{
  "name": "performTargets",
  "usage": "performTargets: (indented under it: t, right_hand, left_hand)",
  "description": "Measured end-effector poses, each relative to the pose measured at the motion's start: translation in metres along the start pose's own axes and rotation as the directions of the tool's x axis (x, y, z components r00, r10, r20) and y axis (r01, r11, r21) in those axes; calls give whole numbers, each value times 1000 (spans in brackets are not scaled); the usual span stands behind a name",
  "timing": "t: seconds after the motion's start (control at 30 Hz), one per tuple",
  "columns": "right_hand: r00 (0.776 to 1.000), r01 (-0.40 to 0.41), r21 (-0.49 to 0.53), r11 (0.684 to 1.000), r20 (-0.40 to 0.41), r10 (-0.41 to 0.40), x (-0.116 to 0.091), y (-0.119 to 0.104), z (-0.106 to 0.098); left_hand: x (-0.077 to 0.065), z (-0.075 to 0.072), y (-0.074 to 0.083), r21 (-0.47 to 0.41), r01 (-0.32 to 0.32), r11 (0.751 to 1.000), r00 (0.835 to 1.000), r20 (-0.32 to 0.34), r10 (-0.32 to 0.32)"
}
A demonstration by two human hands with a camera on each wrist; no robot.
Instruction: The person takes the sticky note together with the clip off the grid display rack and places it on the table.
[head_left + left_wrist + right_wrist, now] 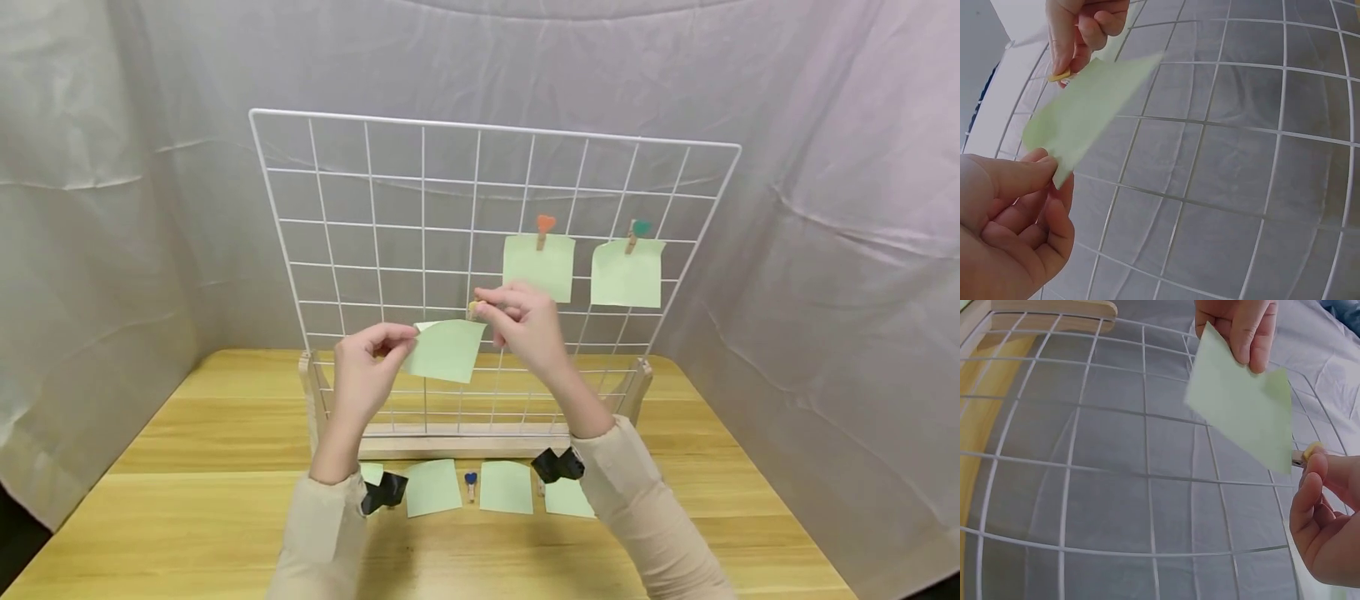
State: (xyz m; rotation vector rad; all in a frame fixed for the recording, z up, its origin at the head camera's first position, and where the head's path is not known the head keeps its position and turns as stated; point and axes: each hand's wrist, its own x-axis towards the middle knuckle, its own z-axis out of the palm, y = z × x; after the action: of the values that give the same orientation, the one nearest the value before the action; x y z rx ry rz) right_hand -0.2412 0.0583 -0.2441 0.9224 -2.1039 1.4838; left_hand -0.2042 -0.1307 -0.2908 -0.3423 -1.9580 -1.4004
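Against grey drapes [202,83], two sticky notes [540,271] [626,279] hang clipped; my left hand [363,371] pinches another [446,354], my right hand [529,329] a clothespin [472,309]; others [432,489] lie unhung.

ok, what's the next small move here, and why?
Probably have the right hand clamp the yellow clip over both the note and the grid: the left hand pinches the note's left side, the clip is at its top right corner, and two other notes hang clipped there. Can't tell whether it already grips.
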Motion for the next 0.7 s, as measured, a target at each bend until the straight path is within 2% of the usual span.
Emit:
performTargets:
  t: [0.13,0.2,0.37,0.47,0.7]
  right_hand:
    - [1000,-19,23,1000,7,18,-6,3,2]
    - [1000,-28,43,999,7,27,-8,13,3]
    - [994,-111,96,989,14,110,-13,18,5]
    - [990,-143,125,982,18,141,-17,15,5]
    - [987,-161,133,978,36,158,-26,2,6]
  left_hand:
    - [-5,-1,-4,-8,31,999,999,15,-31]
    - [-7,-1,-5,-5,33,999,999,18,-33]
    - [-15,-2,-9,7,20,1000,1000,20,-20]
    - [-21,-4,-12,-8,33,999,999,23,-33]
    - [-32,-7,-19,-17,102,995,994,48,-101]
